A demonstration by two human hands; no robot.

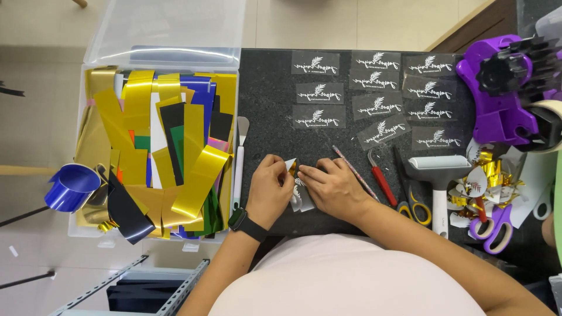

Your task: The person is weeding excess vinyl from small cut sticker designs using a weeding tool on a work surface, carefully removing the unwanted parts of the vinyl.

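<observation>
While both hands meet low on the dark mat (269, 88), the left hand (270, 188) pinches a small clear decal sheet (300, 193) at its upper corner, fingers closed on the edge beside a gold foil scrap (292, 167); the right hand (332, 186) lies mostly flat, fingertips pressing the sheet down. Sheet looks thin, light, floppy and slick, likely to curl or crease, so best held by corners or edges. More decals (319, 93) lie above, weeding tool (381, 182) just right.
</observation>
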